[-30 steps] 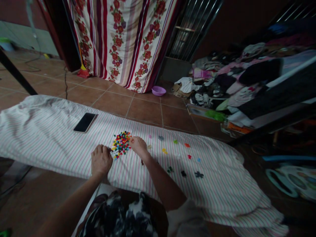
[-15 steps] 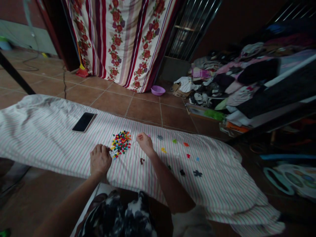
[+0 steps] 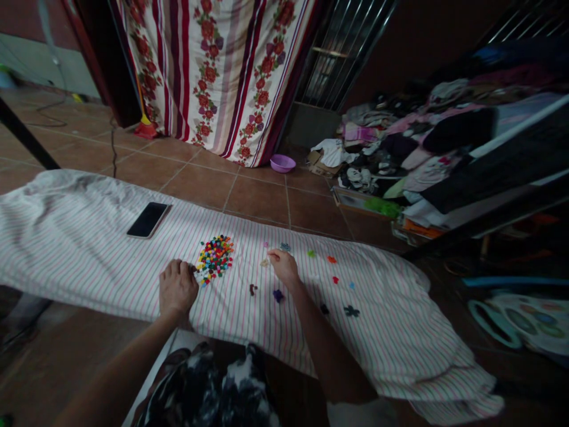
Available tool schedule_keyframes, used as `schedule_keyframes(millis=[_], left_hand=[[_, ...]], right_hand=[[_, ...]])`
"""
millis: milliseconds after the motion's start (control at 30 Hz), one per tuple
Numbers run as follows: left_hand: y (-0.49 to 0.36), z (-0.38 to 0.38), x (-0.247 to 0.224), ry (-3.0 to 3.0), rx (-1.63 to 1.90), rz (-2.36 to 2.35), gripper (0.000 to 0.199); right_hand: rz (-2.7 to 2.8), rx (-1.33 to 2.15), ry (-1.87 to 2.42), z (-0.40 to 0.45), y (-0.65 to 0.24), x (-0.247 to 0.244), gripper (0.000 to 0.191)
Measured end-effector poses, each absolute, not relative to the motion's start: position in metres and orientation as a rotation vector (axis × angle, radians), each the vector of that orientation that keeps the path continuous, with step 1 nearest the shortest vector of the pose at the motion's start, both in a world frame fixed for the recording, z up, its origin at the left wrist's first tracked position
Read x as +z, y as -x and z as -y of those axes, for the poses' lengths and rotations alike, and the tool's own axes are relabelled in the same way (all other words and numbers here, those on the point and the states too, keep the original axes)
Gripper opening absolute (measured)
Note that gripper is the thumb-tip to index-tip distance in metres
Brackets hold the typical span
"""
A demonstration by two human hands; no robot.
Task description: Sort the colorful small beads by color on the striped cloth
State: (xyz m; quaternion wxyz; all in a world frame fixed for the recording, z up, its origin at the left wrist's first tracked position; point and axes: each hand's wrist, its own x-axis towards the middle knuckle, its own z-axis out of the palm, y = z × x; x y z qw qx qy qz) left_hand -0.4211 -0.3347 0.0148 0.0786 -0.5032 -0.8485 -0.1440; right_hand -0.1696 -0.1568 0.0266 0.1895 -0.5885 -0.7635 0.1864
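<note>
A heap of small multicoloured pieces lies on the striped cloth. My left hand rests at its lower left edge, fingers curled down; anything under the fingertips is hidden. My right hand is right of the heap, thumb and fingertips pinched, and what they hold is too small to make out. Near its fingertips are a beige cluster, a pink one and a grey one. Below sit purple and brown clusters.
Green, orange, red, blue and dark grey clusters lie farther right. A phone is at the left. Beyond the cloth are a purple basin and piled clothes.
My right hand has moved right, away from the heap, uncovering the beige and purple clusters; its forearm now covers the yellow one. My left hand has stayed by the heap.
</note>
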Motion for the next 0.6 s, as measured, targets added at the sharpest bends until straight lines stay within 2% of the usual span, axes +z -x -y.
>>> schedule_keyframes(millis=[233,600], left_hand=[[0.422,0.335,0.013,1.505,-0.402,2.529,0.02],[0.422,0.335,0.013,1.502,-0.387,2.518,0.02]], right_hand=[[2.231,0.44,1.735,0.166,0.167,0.027,0.029],[2.213,0.44,1.81,0.173,0.167,0.024,0.014]])
